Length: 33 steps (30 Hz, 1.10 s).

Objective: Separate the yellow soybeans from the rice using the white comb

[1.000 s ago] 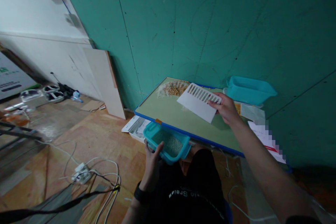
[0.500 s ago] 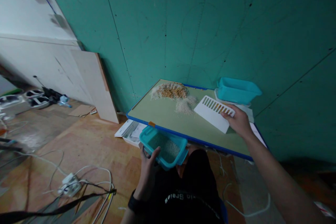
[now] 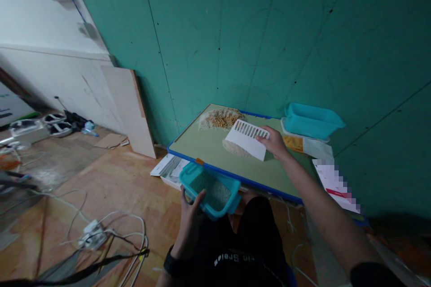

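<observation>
Scraper (image 3: 248, 142), pinched in the right hand (image 3: 274, 141), has shifted left over the table (image 3: 279, 179) since half a second ago and now masks the far part of the pale grain heap (image 3: 235, 148). That seems to set the heap between it and the table's front edge, just below which the left hand (image 3: 190, 210) is clamped on the teal tub (image 3: 234, 202), grain inside

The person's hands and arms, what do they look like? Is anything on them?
Both hands are bare, with no gloves. The left hand has a wide black band around its wrist. The right hand has a bare wrist, and a dark sleeve shows further up that arm.
</observation>
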### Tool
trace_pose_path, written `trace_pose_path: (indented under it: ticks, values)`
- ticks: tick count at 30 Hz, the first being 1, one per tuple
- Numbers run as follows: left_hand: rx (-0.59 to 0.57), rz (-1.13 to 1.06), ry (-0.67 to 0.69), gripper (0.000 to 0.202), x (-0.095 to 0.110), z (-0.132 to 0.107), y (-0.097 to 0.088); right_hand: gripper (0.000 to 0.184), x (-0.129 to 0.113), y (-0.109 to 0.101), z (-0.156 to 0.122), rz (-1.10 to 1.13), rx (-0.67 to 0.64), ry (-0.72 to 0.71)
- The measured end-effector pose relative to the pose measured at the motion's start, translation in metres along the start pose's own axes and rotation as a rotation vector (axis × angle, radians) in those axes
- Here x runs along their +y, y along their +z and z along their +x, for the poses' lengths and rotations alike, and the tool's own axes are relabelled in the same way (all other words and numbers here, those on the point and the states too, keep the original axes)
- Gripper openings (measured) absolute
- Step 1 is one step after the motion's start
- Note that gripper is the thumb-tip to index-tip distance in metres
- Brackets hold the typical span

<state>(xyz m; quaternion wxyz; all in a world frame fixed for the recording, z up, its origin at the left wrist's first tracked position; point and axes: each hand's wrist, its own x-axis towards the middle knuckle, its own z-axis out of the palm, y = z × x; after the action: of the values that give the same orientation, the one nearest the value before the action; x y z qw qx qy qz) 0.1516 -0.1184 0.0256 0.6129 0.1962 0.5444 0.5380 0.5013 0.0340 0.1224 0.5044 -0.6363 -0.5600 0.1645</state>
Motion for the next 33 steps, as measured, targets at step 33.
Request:
trace_pose_path:
  ticks: [33]
  values:
    - [0.014,0.03,-0.122,0.128,-0.028,0.0,0.014,0.055,0.014,-0.074,-0.055,0.141,0.034,0.167]
